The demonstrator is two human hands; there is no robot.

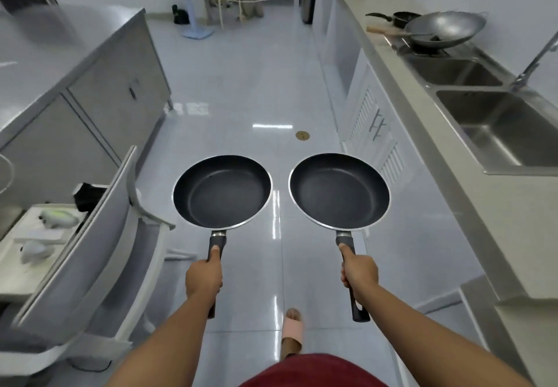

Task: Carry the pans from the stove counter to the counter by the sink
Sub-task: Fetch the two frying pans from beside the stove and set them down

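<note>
Two black frying pans with silver rims are held level over the floor of a kitchen aisle. My left hand (pixel 203 279) grips the handle of the left pan (pixel 222 190). My right hand (pixel 359 276) grips the handle of the right pan (pixel 339 192). Both pans are empty and sit side by side, almost touching. The counter (pixel 428 133) with a double sink (pixel 501 133) runs along the right side. A wok (pixel 445 29) and a small black pan (pixel 403 18) rest on the stove farther along that counter.
A steel cabinet (pixel 99 84) stands on the left. A grey chair (pixel 99 244) and a small table with white items (pixel 33 235) are close at the lower left. A faucet (pixel 534 60) rises by the sink. People stand at the far end. The tiled aisle runs ahead.
</note>
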